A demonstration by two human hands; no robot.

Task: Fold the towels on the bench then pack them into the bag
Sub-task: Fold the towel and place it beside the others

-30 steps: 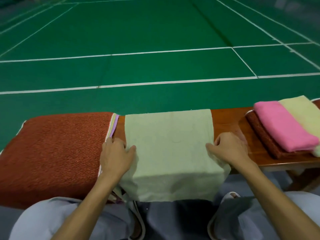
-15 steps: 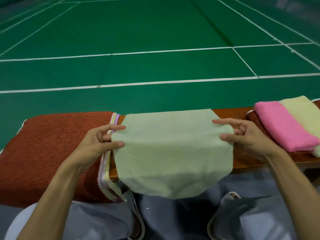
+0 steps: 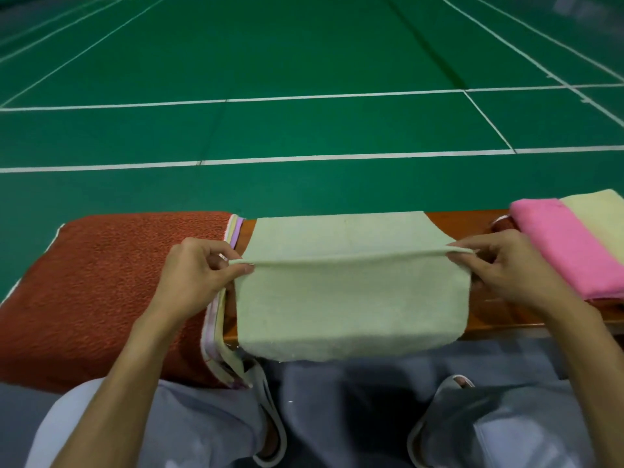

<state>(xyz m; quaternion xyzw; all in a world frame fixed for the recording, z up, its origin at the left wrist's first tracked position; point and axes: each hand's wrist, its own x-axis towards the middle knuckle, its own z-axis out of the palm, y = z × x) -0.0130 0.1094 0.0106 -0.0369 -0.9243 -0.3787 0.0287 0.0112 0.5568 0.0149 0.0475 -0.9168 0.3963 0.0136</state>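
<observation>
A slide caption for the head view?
Left hand and right hand pinch the green towel at both ends over the bench.

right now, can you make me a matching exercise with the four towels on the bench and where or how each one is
Things:
1 light green towel
2 pink towel
3 large rust-red towel
4 pale yellow towel

States:
a spread flat, far left
b folded, farthest right
c pinched by left hand and right hand, mid-fold
d folded, next to the right hand

Pairs: 1-c; 2-d; 3-a; 4-b
</observation>
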